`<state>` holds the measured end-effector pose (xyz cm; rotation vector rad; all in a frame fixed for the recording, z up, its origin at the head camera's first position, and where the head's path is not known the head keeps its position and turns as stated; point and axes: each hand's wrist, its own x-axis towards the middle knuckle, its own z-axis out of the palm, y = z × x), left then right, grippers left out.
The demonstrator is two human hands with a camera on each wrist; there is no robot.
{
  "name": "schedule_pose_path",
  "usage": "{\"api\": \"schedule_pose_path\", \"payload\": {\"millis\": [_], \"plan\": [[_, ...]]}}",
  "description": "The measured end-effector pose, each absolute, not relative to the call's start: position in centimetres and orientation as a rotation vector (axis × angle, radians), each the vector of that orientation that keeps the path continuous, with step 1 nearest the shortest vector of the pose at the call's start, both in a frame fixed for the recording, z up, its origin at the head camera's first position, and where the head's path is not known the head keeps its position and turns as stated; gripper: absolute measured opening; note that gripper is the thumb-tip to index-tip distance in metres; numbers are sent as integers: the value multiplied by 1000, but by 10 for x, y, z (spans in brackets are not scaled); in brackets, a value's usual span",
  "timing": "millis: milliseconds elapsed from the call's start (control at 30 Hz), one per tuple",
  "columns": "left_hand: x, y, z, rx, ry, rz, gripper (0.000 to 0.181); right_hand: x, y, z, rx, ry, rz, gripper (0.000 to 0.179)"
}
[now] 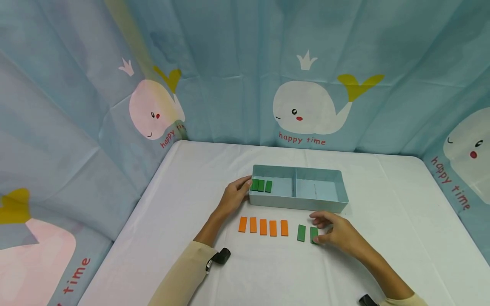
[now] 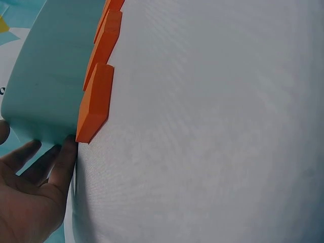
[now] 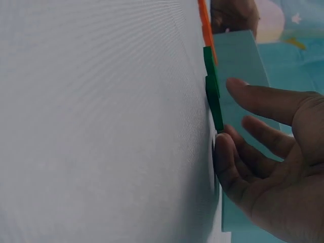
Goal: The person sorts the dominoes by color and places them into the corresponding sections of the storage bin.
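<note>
3 green tiles (image 1: 261,185) are lying inside the box (image 1: 298,204), with 2 green tiles (image 1: 301,233) and 5 orange tiles (image 1: 263,227) remaining before it, left hand (image 1: 231,197) and right hand (image 1: 338,231) holding fingers apart.

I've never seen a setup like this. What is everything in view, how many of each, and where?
Box: 1, pale blue, two compartments, on the table
Green pieces in the box: 3, green, left compartment
Green pieces on the table: 2, green, right of the orange row
Orange pieces: 5, orange, in a row before the box
Table: 1, white, beneath everything
Whale prints: 4, white or pinkish, on blue curtains around
Black devices: 2, black, at the cuffs
Sleeves: 2, beige, on the arms
Left hand: 1, bare, at the box's left end
Right hand: 1, bare, at the rightmost green piece
</note>
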<state>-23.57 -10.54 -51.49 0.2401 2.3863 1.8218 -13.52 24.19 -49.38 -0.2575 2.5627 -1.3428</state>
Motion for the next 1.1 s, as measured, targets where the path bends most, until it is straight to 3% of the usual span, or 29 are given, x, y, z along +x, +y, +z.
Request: {"api": "schedule_pose_path", "payload": {"millis": [1100], "plan": [[-236, -106, -515, 259, 2365, 1843, 57, -132, 242, -500, -443, 2681, -1186, 62]]}}
